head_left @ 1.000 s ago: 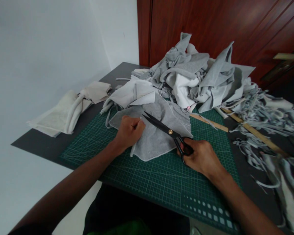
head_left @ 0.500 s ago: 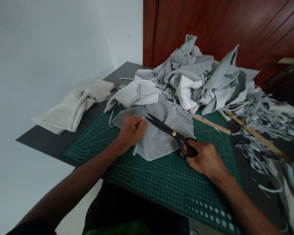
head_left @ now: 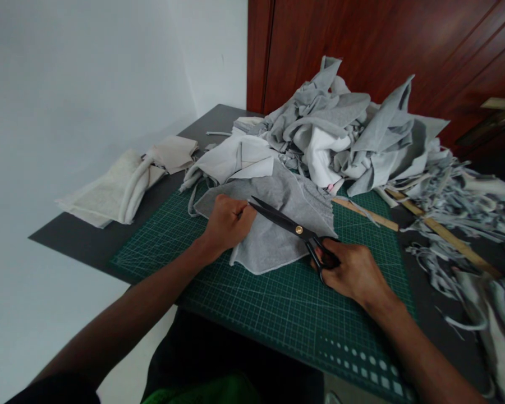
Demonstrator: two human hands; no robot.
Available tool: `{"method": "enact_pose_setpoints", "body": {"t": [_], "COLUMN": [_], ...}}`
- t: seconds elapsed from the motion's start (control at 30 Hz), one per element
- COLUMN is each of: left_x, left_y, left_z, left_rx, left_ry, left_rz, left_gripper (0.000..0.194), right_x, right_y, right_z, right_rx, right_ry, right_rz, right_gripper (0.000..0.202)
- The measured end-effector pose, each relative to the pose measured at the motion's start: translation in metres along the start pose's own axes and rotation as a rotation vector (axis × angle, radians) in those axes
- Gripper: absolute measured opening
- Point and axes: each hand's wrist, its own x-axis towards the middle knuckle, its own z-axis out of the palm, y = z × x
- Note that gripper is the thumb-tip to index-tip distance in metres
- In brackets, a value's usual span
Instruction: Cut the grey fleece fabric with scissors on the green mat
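Black-handled scissors [head_left: 292, 225] are in my right hand [head_left: 356, 270], its fingers wrapped through the handle loops. The dark blades are nearly closed and point up and left over a grey piece of fabric [head_left: 273, 247]. Just beyond the blade tips, my left hand [head_left: 229, 224] is closed in a pinch at the fabric, with a tiny pale bit showing at the fingertips. The fabric lies spread on the green cutting mat [head_left: 252, 303]. White fabric pieces [head_left: 231, 157] overlap its far edge.
A big heap of grey and white fabric [head_left: 336, 123] stands at the back by the red-brown door [head_left: 382, 45]. Thin offcuts [head_left: 463, 191] pile up at the right, around wooden rulers [head_left: 454, 241]. Folded cream cloth [head_left: 113, 193] lies at the left, beside the white wall [head_left: 88, 84].
My left hand has shifted very slightly right and turned a little at the blade tips. The scissors and the fabric look almost the same; the view has tilted slightly.
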Motion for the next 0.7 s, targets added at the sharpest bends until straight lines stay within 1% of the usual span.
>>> {"method": "enact_pose_setpoints", "body": {"t": [0.2,0.43,0.57,0.7], "left_x": [0.0002,0.0001,0.0001,-0.0003], "left_y": [-0.0020,-0.0029,-0.0047,-0.0060], "left_z": [0.0004,0.0001,0.0002,0.0010], "left_rx": [0.002,0.042,0.103,0.120], "left_ry": [0.030,0.012,0.024,0.034], "left_rz": [0.059,0.065,0.087,0.106], "left_gripper": [0.041,0.044,0.044,0.044], "right_x": [0.0007,0.0000,-0.0008,-0.0008], "right_y": [-0.0011,-0.0035,-0.0032,-0.0029], "right_z": [-0.0004,-0.0033,-0.0046,-0.0051], "right_rx": [-0.030,-0.054,-0.084,-0.083], "right_ry": [0.021,0.040,0.034,0.034], "right_rz": [-0.005,-0.019,-0.020,-0.019], "right_gripper": [0.017,0.014,0.009,0.009]}}
